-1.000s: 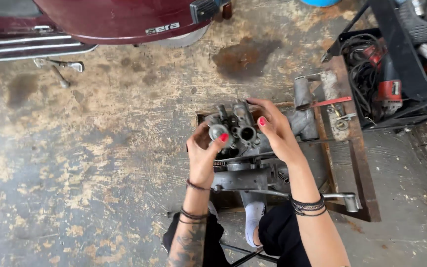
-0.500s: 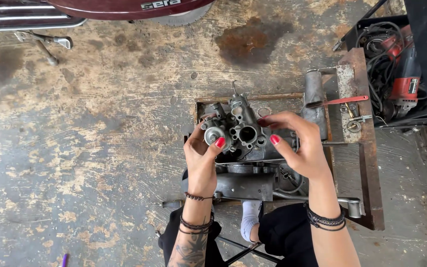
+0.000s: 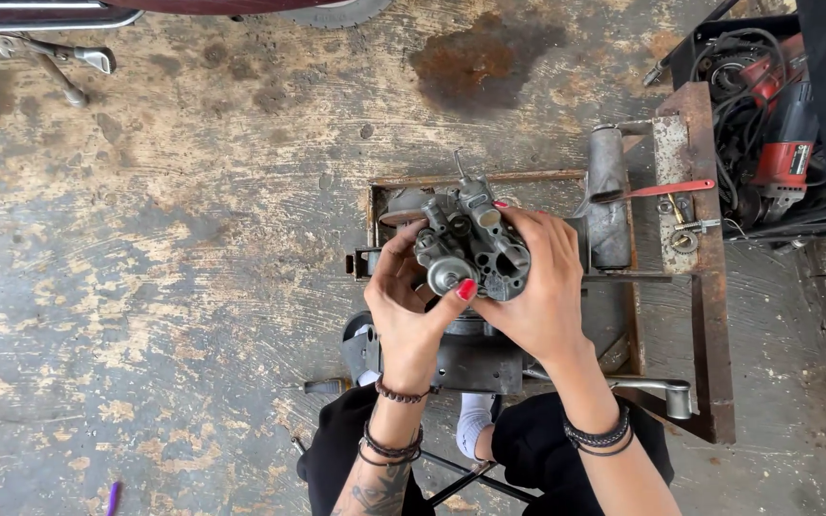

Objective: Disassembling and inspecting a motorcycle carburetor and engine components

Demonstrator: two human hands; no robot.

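Carburetor (image 3: 466,239) tilted since before, cast grey metal, both hands' grip

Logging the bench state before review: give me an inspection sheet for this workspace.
Surface: stained, worn concrete floor; rusty metal frame stand.
Job's things: grey metal carburetor-like part, held over the stand.
Clutter: grey cylinder, red-handled tool, small hardware on the stand's right rail.
Hands: left hand and right hand both grip the part.
Cables: black cords tangled round a red power tool.
Surroundings: vehicle's chrome trim, top left.
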